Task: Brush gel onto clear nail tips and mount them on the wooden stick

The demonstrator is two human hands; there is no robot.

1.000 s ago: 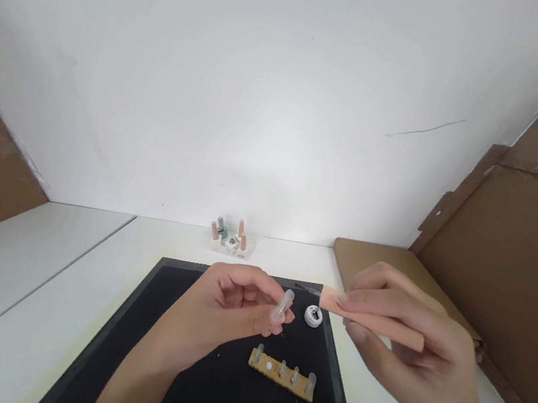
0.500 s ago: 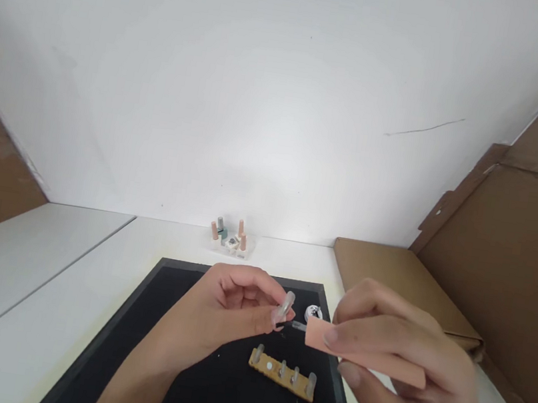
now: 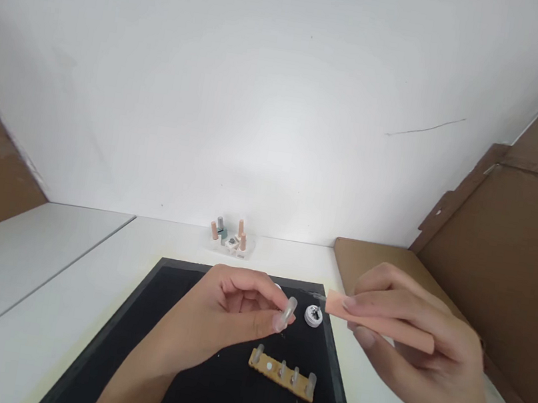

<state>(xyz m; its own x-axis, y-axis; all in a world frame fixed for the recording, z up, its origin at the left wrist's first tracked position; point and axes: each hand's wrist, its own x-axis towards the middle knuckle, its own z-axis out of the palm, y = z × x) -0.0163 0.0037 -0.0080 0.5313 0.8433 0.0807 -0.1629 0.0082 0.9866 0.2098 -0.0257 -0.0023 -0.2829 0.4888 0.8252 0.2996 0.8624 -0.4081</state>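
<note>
Pinched between thumb and fingers of my left hand [image 3: 221,319] is a clear false nail [image 3: 289,312], tilted upward. My right hand [image 3: 421,349] grips a peach nail polish brush [image 3: 389,328] by its long cap. The brush tip points left, above and to the right of the false nail, apart from it. Below the hands lies a tan strip [image 3: 280,378] with several clear false nails standing on it and a white dot at one bare spot. A small round white pot [image 3: 313,316] with dark marks sits between the hands, further back.
A black mat [image 3: 219,396] covers the middle of the white table [image 3: 33,287]. At the back, a clear tray [image 3: 226,251] holds several polish bottles with peach and grey caps. A flat cardboard box [image 3: 372,257] lies at back right, and cardboard walls [image 3: 522,232] flank the sides.
My right hand has drawn the brush up and to the right, away from the false nail. My left hand has stayed almost in place, still holding the nail.
</note>
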